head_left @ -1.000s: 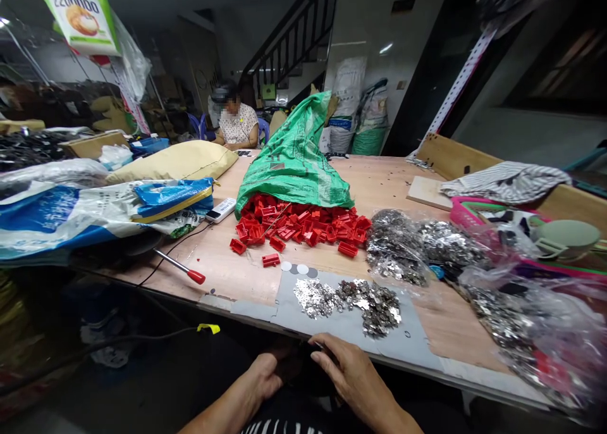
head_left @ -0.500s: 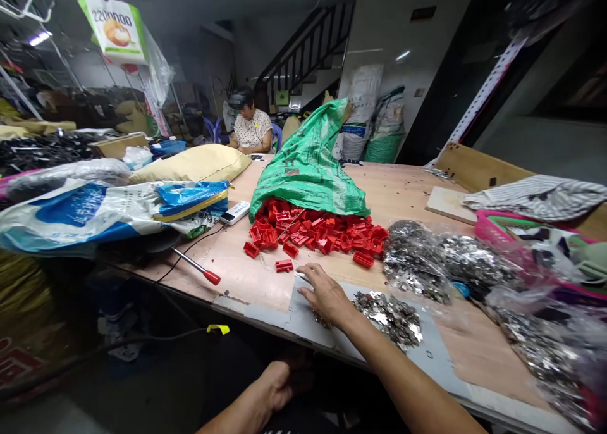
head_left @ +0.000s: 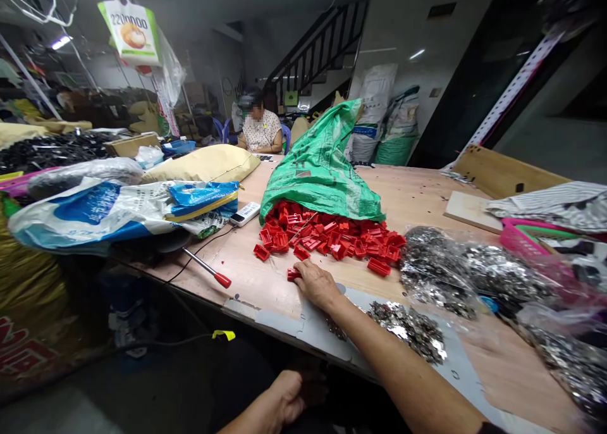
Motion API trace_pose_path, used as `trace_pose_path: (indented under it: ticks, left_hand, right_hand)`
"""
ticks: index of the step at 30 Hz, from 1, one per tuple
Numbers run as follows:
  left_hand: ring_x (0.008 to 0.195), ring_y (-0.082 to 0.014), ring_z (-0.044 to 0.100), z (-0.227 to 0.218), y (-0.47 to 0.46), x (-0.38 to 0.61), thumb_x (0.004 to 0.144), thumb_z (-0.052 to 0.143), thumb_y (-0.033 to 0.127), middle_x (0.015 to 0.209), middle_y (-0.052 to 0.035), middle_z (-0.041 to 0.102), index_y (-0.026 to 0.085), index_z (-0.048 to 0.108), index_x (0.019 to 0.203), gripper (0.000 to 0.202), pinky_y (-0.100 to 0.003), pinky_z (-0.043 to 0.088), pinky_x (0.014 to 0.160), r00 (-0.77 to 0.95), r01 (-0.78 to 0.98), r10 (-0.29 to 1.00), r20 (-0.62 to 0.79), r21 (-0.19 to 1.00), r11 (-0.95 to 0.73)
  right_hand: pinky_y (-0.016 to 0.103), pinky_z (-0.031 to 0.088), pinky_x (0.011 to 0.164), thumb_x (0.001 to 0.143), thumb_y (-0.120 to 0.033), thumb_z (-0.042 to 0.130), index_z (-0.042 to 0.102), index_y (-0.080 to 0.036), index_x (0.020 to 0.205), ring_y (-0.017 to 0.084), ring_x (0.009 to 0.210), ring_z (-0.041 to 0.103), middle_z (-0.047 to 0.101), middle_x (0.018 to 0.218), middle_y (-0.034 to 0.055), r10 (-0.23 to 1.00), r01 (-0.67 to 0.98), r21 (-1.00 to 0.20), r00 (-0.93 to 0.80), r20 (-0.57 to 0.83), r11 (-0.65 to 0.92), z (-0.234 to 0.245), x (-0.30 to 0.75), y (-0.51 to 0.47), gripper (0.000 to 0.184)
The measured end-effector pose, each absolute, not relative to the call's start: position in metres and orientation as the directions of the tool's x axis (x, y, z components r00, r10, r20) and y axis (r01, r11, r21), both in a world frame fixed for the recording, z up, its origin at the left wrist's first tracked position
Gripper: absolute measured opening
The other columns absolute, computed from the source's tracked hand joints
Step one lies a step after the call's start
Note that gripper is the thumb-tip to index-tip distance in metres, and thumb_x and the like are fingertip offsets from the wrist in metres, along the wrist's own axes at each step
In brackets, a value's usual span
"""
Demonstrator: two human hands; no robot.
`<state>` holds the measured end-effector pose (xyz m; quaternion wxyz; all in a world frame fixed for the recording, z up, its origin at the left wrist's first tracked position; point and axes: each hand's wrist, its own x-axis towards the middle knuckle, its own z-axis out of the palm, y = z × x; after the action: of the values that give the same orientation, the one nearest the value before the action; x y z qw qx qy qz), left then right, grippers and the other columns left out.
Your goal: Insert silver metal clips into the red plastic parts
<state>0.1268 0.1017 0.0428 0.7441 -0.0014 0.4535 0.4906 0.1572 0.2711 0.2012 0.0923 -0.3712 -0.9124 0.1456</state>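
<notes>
My right hand [head_left: 318,285] reaches over the near table edge, its thumb and fingers closed on a single small red plastic housing [head_left: 293,274]. Just beyond lies a heap of the same red housings [head_left: 332,235], spilling from the mouth of a green woven sack [head_left: 322,181]. Beneath my right forearm a pile of small shiny metal pieces [head_left: 410,326] rests on a grey sheet [head_left: 310,320]. Below the table edge, in shadow, is my left hand [head_left: 290,393]; its fingers are too dark to make out.
Clear plastic bags of metal pieces [head_left: 434,269] stand to the right, near a pink basket [head_left: 521,238]. On the left are a red-tipped lever [head_left: 220,279], a white device with a cable [head_left: 245,214] and a blue-white sack [head_left: 95,212]. Another person [head_left: 262,130] sits across the table.
My right hand has moved from the grey sheet's edge to the nearest red housing and closed its fingers on it. The view has shifted slightly; my left hand stays low.
</notes>
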Motion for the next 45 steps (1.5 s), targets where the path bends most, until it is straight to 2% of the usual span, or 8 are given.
trace_pose_path:
  ticks: [7, 11, 17, 24, 29, 34, 39, 45]
  left_hand:
    - [0.073, -0.0208, 0.066, 0.054, 0.097, 0.121, 0.068, 0.074, 0.019, 0.091, -0.0126, 0.069, 0.010, 0.066, 0.098, 0.032, -0.034, 0.045, 0.074, 0.153, -0.673, 0.759, -0.633, 0.495, 0.550]
    - [0.088, -0.0206, 0.066, 0.092, 0.083, 0.105, 0.071, 0.076, 0.028, 0.111, -0.0163, 0.065, 0.010, 0.068, 0.104, 0.039, -0.031, 0.045, 0.081, 0.386, -0.523, 0.841, -0.379, 0.660, 0.538]
    - [0.094, -0.0220, 0.064, 0.144, 0.062, 0.087, 0.075, 0.074, 0.029, 0.103, -0.0111, 0.065, 0.014, 0.066, 0.098, 0.029, -0.031, 0.046, 0.082, 0.349, -0.450, 0.908, -0.229, 0.810, 0.377]
    - [0.112, -0.0226, 0.056, 0.171, 0.060, 0.108, 0.075, 0.074, 0.028, 0.122, -0.0084, 0.060, 0.025, 0.053, 0.125, 0.053, -0.034, 0.042, 0.097, 0.206, -0.448, 0.966, -0.154, 0.863, 0.233]
    - [0.100, -0.0170, 0.060, 0.173, 0.065, 0.123, 0.075, 0.073, 0.020, 0.105, -0.0055, 0.066, 0.020, 0.059, 0.107, 0.035, -0.026, 0.046, 0.086, 0.111, -0.555, 0.965, -0.238, 0.791, 0.258]
    - [0.090, -0.0143, 0.064, 0.178, 0.068, 0.128, 0.077, 0.071, 0.017, 0.105, -0.0066, 0.066, 0.017, 0.054, 0.091, 0.021, -0.029, 0.049, 0.083, 0.163, -0.715, 0.935, -0.315, 0.615, 0.332]
    - [0.092, -0.0212, 0.066, 0.177, 0.068, 0.127, 0.078, 0.070, 0.021, 0.099, -0.0083, 0.068, 0.018, 0.049, 0.088, 0.024, -0.039, 0.054, 0.079, 0.113, -0.714, 0.895, -0.433, 0.590, 0.376]
    - [0.083, -0.0191, 0.067, 0.174, 0.064, 0.126, 0.079, 0.070, 0.025, 0.090, -0.0059, 0.068, 0.018, 0.048, 0.088, 0.024, -0.034, 0.055, 0.069, 0.098, -0.690, 0.885, -0.455, 0.610, 0.389]
  right_hand:
    - [0.028, 0.041, 0.079, 0.088, -0.030, 0.053, 0.057, -0.019, 0.109, 0.018, 0.094, 0.058, 0.063, 0.105, 0.0059, 0.720, 0.610, -0.461, -0.687, 0.098, 0.644, 0.217, 0.189, 0.242, 0.024]
    - [0.024, 0.037, 0.065, 0.087, -0.034, 0.056, 0.059, -0.020, 0.090, 0.014, 0.072, 0.053, 0.061, 0.081, -0.0013, 0.721, 0.514, -0.667, -0.691, 0.050, 0.539, 0.223, 0.220, 0.200, 0.014]
    - [0.023, 0.035, 0.062, 0.082, -0.043, 0.062, 0.056, -0.018, 0.084, 0.011, 0.067, 0.045, 0.053, 0.075, -0.0026, 0.744, 0.253, -0.967, -0.649, -0.161, 0.011, 0.214, 0.261, 0.151, 0.025]
    - [0.019, 0.018, 0.043, 0.073, -0.055, 0.069, 0.047, -0.020, 0.091, 0.005, 0.047, 0.029, 0.044, 0.062, -0.0078, 0.568, 0.076, -0.858, -0.719, -0.400, -0.508, 0.197, 0.278, 0.128, 0.045]
    - [0.019, 0.020, 0.043, 0.080, -0.058, 0.061, 0.050, -0.018, 0.089, 0.004, 0.047, 0.027, 0.045, 0.062, -0.0070, 0.645, 0.074, -0.911, -0.683, -0.343, -0.406, 0.195, 0.279, 0.120, 0.042]
    - [0.023, 0.039, 0.062, 0.091, -0.045, 0.048, 0.061, -0.018, 0.082, 0.012, 0.067, 0.052, 0.061, 0.076, -0.0005, 0.744, 0.334, -0.941, -0.642, -0.186, 0.053, 0.206, 0.288, 0.122, 0.032]
    - [0.027, 0.043, 0.071, 0.090, -0.029, 0.049, 0.062, -0.023, 0.091, 0.018, 0.080, 0.062, 0.069, 0.087, 0.0014, 0.910, 0.718, -0.632, -0.413, -0.048, 0.292, 0.212, 0.312, 0.151, 0.015]
    - [0.028, 0.042, 0.069, 0.089, -0.027, 0.052, 0.062, -0.022, 0.095, 0.020, 0.085, 0.064, 0.068, 0.097, 0.0042, 0.955, 0.930, -0.223, -0.293, 0.038, 0.294, 0.210, 0.322, 0.184, 0.012]
